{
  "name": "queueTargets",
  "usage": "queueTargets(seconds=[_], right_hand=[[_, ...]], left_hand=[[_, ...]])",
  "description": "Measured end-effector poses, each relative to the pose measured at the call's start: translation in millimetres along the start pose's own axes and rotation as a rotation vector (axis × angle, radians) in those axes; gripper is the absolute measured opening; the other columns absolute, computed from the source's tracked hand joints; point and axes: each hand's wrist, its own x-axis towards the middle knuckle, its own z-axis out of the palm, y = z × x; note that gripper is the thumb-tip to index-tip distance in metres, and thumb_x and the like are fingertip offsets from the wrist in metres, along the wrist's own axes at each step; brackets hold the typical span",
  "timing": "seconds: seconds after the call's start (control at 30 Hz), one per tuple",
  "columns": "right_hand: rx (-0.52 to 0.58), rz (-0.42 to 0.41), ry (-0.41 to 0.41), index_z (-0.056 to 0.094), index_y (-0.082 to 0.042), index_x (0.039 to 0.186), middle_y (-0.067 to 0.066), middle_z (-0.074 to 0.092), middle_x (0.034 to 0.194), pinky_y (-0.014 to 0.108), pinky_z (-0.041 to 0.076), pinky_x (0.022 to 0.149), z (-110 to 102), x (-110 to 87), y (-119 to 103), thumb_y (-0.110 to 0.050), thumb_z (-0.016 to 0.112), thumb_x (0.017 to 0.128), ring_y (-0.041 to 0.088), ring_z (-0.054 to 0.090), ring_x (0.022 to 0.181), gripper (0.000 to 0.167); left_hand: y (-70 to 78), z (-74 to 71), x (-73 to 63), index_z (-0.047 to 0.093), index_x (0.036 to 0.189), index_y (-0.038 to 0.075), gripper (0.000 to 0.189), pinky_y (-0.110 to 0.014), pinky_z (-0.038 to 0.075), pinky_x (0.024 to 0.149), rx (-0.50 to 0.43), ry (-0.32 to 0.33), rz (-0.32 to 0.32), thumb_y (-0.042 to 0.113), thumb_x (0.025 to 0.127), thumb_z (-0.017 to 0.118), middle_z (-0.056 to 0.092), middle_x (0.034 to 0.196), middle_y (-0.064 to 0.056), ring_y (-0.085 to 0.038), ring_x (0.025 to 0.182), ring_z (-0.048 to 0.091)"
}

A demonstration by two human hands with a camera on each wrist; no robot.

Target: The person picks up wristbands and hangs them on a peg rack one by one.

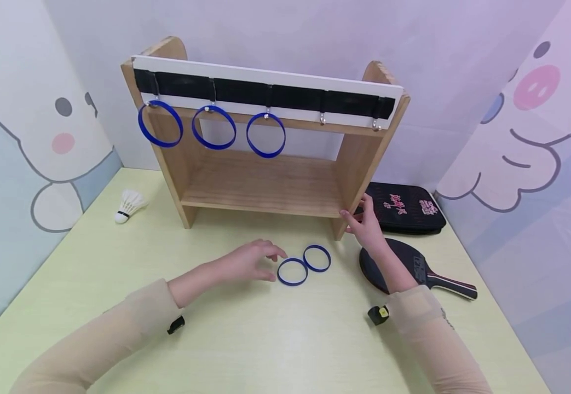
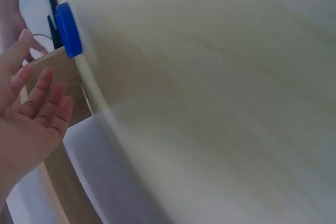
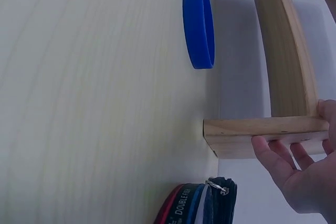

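Observation:
A wooden shelf stands at the back of the table. Along its top runs a white board with a black strip and several metal hooks. Blue rings hang from three of the hooks, and the two hooks at the right hold nothing. Two more blue rings, a nearer ring and a farther ring, lie side by side on the table. My left hand hovers just left of the nearer ring, fingers loosely bent and apart from it. My right hand grips the shelf's right side panel, thumb on its front edge, fingertips along the outer face.
A black zip case lies right of the shelf. In front of it is a black table tennis bat, partly under my right forearm. A white shuttlecock lies at the left. Walls with cartoon prints border the table.

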Motion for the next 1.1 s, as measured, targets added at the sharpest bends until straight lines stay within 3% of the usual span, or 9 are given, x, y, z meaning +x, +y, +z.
queueTargets(seconds=[0.23,0.5,0.73,1.1], right_hand=[[0.023,-0.013,0.000,0.010,-0.023,0.147,0.019,0.026,0.145,0.055,0.051,0.083,-0.4,11.1,23.1,-0.027,0.057,0.094,0.039,0.050,0.109,0.070],[0.011,-0.040,0.024,0.012,-0.027,0.145,0.016,0.029,0.143,0.052,0.053,0.079,1.5,15.4,36.5,-0.037,0.058,0.092,0.036,0.052,0.107,0.071],[0.022,-0.038,0.029,0.013,-0.026,0.145,0.016,0.029,0.143,0.053,0.053,0.079,2.6,14.1,33.6,-0.035,0.059,0.093,0.036,0.052,0.107,0.070],[0.018,-0.034,0.032,0.013,-0.026,0.145,0.016,0.030,0.143,0.052,0.053,0.080,1.6,13.4,30.6,-0.035,0.059,0.092,0.036,0.052,0.108,0.070]], left_hand=[[-5.3,10.2,1.3,0.062,0.120,0.014,0.048,-0.030,0.045,0.088,0.051,-0.106,0.021,0.026,0.077,0.079,0.059,0.095,0.004,-0.014,0.094,0.052],[-9.9,13.8,7.9,0.066,0.113,0.018,0.041,-0.029,0.044,0.090,0.074,-0.162,0.026,0.031,0.076,0.079,0.060,0.096,0.010,-0.009,0.096,0.049],[-10.5,15.7,11.5,0.069,0.105,0.017,0.033,-0.028,0.043,0.086,0.102,-0.165,0.050,0.033,0.077,0.077,0.059,0.092,0.011,-0.009,0.093,0.048],[-4.1,15.3,13.5,0.070,0.103,0.013,0.025,-0.028,0.045,0.090,0.071,-0.132,0.080,0.020,0.080,0.076,0.063,0.093,0.009,-0.008,0.095,0.051]])
